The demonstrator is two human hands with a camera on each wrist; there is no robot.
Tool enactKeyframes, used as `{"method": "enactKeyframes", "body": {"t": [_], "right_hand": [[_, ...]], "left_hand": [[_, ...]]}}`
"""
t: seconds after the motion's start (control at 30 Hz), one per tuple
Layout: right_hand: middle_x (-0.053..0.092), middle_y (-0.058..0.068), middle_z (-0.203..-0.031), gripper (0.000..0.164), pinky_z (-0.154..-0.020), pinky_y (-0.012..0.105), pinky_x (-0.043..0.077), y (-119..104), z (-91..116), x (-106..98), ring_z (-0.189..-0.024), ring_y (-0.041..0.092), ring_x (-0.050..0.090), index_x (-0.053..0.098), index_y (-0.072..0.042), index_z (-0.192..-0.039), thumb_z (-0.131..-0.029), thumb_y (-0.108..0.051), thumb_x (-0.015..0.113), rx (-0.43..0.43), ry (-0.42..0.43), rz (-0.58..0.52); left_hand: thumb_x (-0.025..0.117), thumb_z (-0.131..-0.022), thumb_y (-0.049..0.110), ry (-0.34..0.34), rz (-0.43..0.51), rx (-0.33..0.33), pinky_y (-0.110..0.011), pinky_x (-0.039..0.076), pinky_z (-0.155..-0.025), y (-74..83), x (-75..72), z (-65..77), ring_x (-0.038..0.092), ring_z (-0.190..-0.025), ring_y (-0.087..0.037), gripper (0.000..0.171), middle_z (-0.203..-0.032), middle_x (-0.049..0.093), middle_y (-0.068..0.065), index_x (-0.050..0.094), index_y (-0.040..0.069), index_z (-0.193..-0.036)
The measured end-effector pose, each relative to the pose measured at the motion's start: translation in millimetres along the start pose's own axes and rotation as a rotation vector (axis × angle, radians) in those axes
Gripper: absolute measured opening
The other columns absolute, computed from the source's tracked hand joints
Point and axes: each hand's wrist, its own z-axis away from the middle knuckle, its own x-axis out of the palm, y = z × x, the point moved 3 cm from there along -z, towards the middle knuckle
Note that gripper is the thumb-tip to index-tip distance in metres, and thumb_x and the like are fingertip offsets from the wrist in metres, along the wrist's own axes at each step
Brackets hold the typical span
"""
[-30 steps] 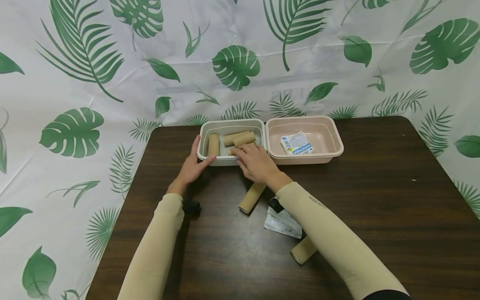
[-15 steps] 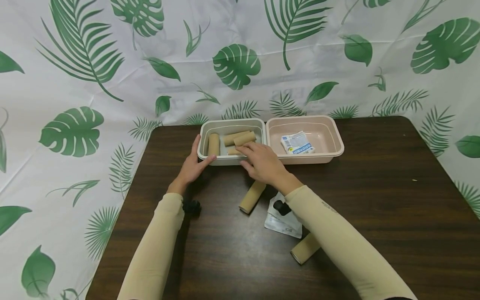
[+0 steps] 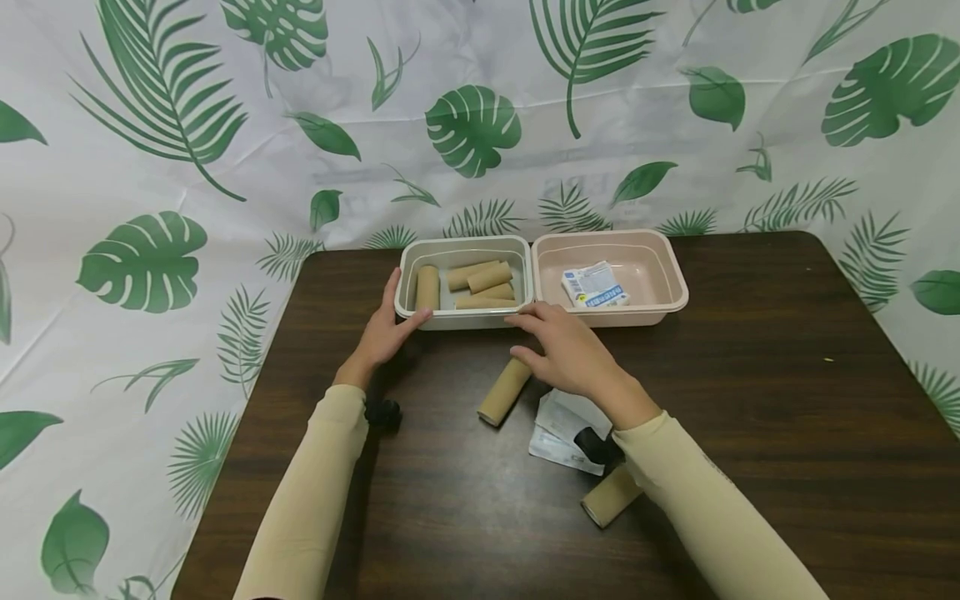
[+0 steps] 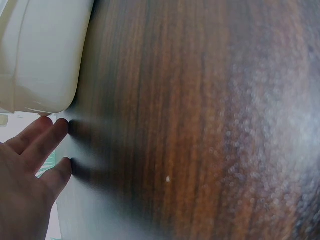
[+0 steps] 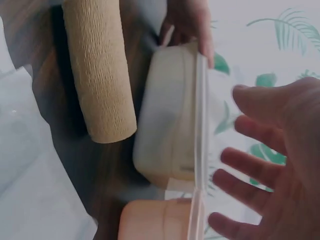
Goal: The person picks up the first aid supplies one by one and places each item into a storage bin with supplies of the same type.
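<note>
My left hand rests against the left front corner of a white plastic box; its fingers lie straight along the side and the thumb is at the front rim. Straight fingers of my left hand show at the box's outer wall in the left wrist view. Inside the box lie several cardboard tubes. My right hand, holding nothing, hovers just in front of the boxes with fingers spread. Below it a cardboard tube lies on the table, seen large as a ribbed brown tube in the right wrist view.
A pink box adjoins the white one on the right, with blue-and-white packets in it. Silvery-white pouches and another cardboard tube lie on the dark wooden table. A leaf-patterned cloth hangs behind.
My right hand has come out of the white box and drawn back to the right, leaving a tube inside at the front. My left hand stays at the box's corner.
</note>
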Motion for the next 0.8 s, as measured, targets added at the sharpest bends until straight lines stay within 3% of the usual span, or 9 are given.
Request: {"method": "enactKeyframes", "body": {"t": [0.13, 0.33, 0.7, 0.8], "right_hand": [[0.052, 0.01, -0.137, 0.047, -0.1, 0.05, 0.039, -0.4, 21.2, -4.2, -0.123, 0.03, 0.05, 0.058, -0.014, -0.138, -0.095, -0.032, 0.066, 0.041, -0.012, -0.016], [0.051, 0.01, -0.138, 0.048, -0.099, 0.052, 0.04, 1.8, 56.1, -8.2, -0.125, 0.031, 0.048, 0.059, -0.013, -0.137, -0.094, -0.033, 0.067, 0.111, -0.025, -0.043], [0.054, 0.013, -0.135, 0.049, -0.094, 0.058, 0.042, 11.0, 123.5, 1.9, -0.123, 0.035, 0.049, 0.061, -0.013, -0.134, -0.091, -0.036, 0.07, 0.186, -0.002, -0.056], [0.054, 0.012, -0.135, 0.052, -0.093, 0.058, 0.042, 11.1, 138.7, 5.8, -0.123, 0.035, 0.049, 0.062, -0.014, -0.133, -0.088, -0.039, 0.074, 0.202, -0.004, -0.043]], "left_hand": [[0.061, -0.091, 0.056, -0.002, 0.008, 0.005, -0.059, 0.029, -0.106, 0.1, 0.3, 0.5, 0.038, -0.136, -0.039, 0.093, -0.157, 0.029, -0.017, 0.0, 0.034, -0.158], [0.06, -0.091, 0.057, -0.004, 0.005, -0.004, -0.059, 0.029, -0.107, 0.2, 0.0, 0.8, 0.037, -0.136, -0.038, 0.092, -0.157, 0.028, -0.017, -0.002, 0.041, -0.157], [0.06, -0.091, 0.057, -0.001, 0.008, 0.003, -0.06, 0.029, -0.107, -1.2, -0.2, -0.5, 0.037, -0.136, -0.039, 0.093, -0.157, 0.028, -0.017, 0.0, 0.036, -0.158], [0.06, -0.091, 0.057, 0.001, 0.005, 0.002, -0.059, 0.029, -0.107, -2.4, 0.2, -0.5, 0.037, -0.136, -0.038, 0.092, -0.157, 0.028, -0.016, -0.001, 0.039, -0.157]]}}
